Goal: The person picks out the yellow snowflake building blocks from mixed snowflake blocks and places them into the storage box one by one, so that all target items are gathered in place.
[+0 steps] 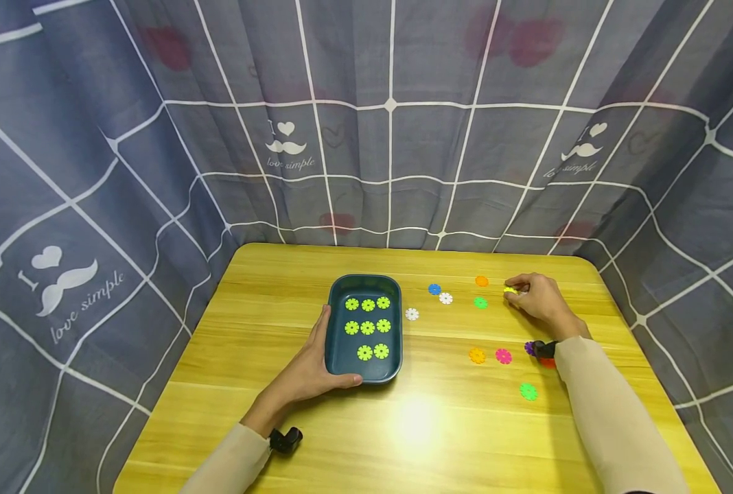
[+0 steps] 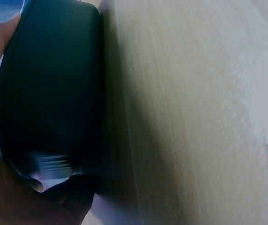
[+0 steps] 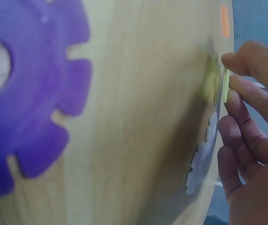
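A dark teal tray (image 1: 346,374) stands on the table with several yellow-green notched discs (image 1: 367,328) lying flat in rows inside. My left hand (image 1: 305,367) grips its near left corner, fingers along the left wall and thumb over the near rim. In the left wrist view the tray's side wall (image 2: 54,84) fills much of the left. At the far right, my right hand (image 1: 539,298) pinches a yellow-green disc (image 3: 226,86) between thumb and fingertips, close over the table. A white disc (image 3: 202,154) lies under the curled lower fingers in the right wrist view.
Loose discs lie right of the tray: blue (image 1: 434,289), white (image 1: 412,314), orange (image 1: 482,281), pink (image 1: 504,356) and green (image 1: 528,392). A purple disc (image 3: 35,93) sits near the right wrist, partly hidden in the head view. A grey curtain (image 1: 354,137) hangs behind the table.
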A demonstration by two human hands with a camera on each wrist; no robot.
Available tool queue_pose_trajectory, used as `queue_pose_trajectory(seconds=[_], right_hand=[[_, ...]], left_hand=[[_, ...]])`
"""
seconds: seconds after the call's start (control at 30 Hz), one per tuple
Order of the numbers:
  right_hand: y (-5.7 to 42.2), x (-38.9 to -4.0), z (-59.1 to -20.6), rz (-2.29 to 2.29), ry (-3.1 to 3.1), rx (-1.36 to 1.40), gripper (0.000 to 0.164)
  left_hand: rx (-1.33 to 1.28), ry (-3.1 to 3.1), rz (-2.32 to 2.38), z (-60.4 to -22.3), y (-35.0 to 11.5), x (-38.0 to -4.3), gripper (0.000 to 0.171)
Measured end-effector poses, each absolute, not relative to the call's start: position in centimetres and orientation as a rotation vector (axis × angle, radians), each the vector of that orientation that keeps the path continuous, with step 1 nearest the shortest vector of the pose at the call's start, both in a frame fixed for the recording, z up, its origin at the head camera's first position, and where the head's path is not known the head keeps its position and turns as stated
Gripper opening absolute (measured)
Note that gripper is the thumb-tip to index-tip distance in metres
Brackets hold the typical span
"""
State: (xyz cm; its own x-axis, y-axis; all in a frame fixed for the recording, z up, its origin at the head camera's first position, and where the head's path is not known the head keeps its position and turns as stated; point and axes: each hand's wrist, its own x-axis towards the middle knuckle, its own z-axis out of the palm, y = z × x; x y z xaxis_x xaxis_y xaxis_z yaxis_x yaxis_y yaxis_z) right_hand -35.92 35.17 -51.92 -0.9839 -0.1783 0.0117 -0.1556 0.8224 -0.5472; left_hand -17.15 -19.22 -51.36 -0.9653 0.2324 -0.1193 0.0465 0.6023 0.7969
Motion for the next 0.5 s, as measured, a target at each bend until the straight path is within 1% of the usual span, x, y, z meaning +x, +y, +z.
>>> queue_pose_trajectory(seconds=[0.23, 0.5], right_hand=[[35.03, -35.63, -51.83, -0.93, 2.968, -0.3, 0.039], [34.83, -35.21, -51.63, -0.939, 2.993, -0.34, 0.034]], left_hand=[[0.241, 2.623, 1.281, -51.32, -19.12, -17.17, 0.161], [0.23, 2.614, 1.287, -51.24, -19.09, -17.18, 0.161]])
